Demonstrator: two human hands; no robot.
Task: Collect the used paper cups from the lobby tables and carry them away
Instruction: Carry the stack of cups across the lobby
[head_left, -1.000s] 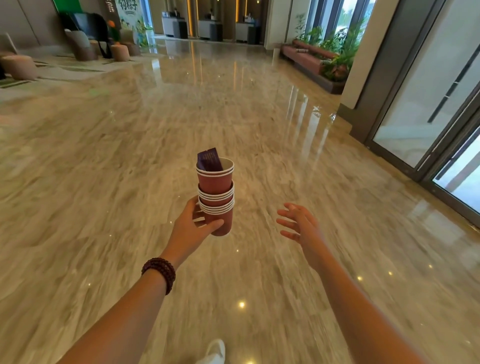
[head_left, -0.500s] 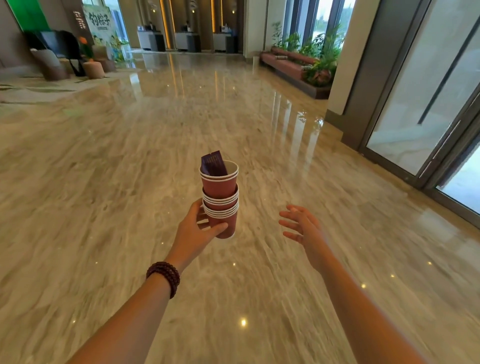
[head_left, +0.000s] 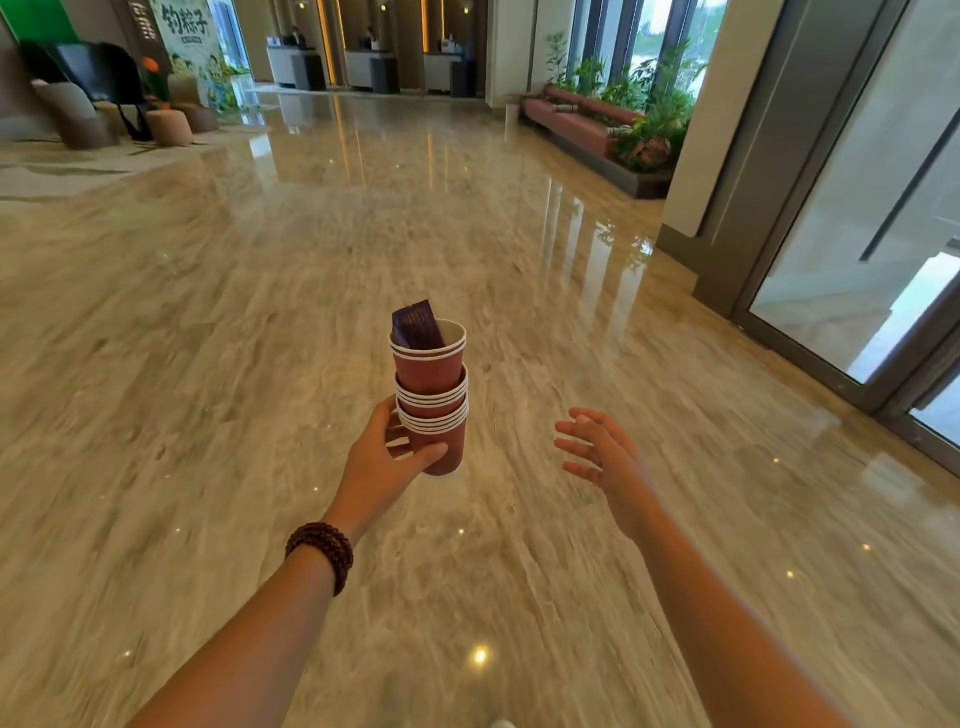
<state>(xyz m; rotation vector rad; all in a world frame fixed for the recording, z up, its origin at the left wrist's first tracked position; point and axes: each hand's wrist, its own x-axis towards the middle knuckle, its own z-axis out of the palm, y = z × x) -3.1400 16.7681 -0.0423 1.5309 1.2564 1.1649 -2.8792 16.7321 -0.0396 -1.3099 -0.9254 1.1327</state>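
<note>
Head camera view looks forward and down across a polished marble floor (head_left: 260, 338) in a wide lobby, with both bare arms reaching out ahead of the person. Left hand (head_left: 382, 467) is closed around the lowest cup of a stack of red paper cups (head_left: 432, 395), thumb across the near side and fingers wrapped behind, so the stack is held upright in the air above the floor, a little left of the middle of the view. White rims show where the cups nest one inside the other; the exact count is hard to tell. A dark purple packet (head_left: 417, 325) stands tilted inside the topmost cup and sticks out above its rim. A bracelet of dark brown beads (head_left: 322, 551) circles the left wrist. Right hand (head_left: 602, 457) is empty, fingers spread and slightly curled, palm turned toward the stack; it hangs in the air near the cups but apart from them, touching nothing. Small bright ceiling lights reflect as dots on the floor around the arms. At far left, low round stools (head_left: 171, 127) and a dark chair sit on a pale carpet in front of a printed poster (head_left: 189, 47). At the far end stand reception worktops (head_left: 363, 70), with figures behind them too small to make out. Along the right side, a low red bench (head_left: 571, 124) runs beside a planter of green plants (head_left: 649, 124), and nearer the camera tall glass doors (head_left: 857, 234) in dark metal frames fill the right edge.
</note>
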